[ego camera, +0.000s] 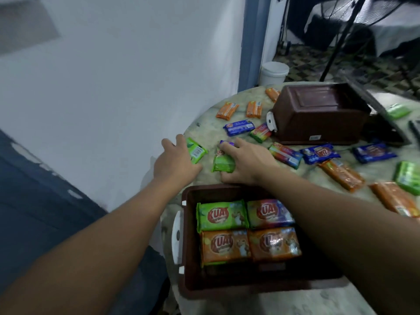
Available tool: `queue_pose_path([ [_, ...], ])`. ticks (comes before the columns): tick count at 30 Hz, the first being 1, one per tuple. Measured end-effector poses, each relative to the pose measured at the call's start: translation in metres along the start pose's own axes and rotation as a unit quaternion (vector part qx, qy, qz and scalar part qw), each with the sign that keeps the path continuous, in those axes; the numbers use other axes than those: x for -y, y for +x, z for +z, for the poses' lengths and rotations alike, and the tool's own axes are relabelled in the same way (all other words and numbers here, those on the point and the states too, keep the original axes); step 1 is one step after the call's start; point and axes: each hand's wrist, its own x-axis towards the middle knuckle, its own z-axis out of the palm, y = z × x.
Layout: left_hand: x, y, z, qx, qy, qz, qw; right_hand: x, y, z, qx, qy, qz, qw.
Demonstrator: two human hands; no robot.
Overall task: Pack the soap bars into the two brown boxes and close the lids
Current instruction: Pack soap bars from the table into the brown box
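1. Both hands reach over the near box to the far-left part of the round marbled surface [204, 130]. Left hand [176, 160] lies on a green wrapped soap bar [196, 150] with a barcode label, at the surface's left edge; fingers extended over it, whether they grip it cannot be told.
2. Right hand [244, 162] has its fingers curled round a green wrapped soap bar standing on edge [223, 162]; a purple wrapper [227, 143] shows at its fingertips.
3. Near brown plastic box [188, 246], lid off, sits at the surface's near edge. It holds four wrapped bars in a flat two-by-two layer: green [220, 215] and purple-red [268, 213] behind, two orange [223, 245] in front, each printed "KUAT". Dark unfilled space remains along the box's near side.
4. Second brown plastic box [318, 114] stands further back to the right, with a white latch [271, 121] on its left end.
5. Loose bars in orange, blue, green and multicolour wrappers lie scattered between and around the two boxes, mostly apart from each other.
6. White wall borders the surface on the left; a white bucket [273, 72] stands on the floor beyond.
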Motion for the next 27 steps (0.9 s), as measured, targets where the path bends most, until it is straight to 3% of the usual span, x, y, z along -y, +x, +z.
queue_pose_path([
  [9,-0.018,-0.084,-0.013,0.005,0.004,0.168,0.986,-0.007,-0.091,-0.013,-0.075,0.046,0.013,0.996],
  [18,-0.011,-0.162,0.022,0.097,-0.020,0.280,0.955,-0.024,-0.167,0.002,0.095,0.102,-0.058,0.988],
  [23,-0.006,-0.168,0.032,0.077,-0.032,0.258,0.963,-0.025,-0.180,0.015,0.084,0.008,-0.066,0.994],
  [27,0.001,-0.163,0.040,0.050,-0.032,0.327,0.943,-0.023,-0.180,0.020,0.082,-0.038,-0.088,0.992],
])
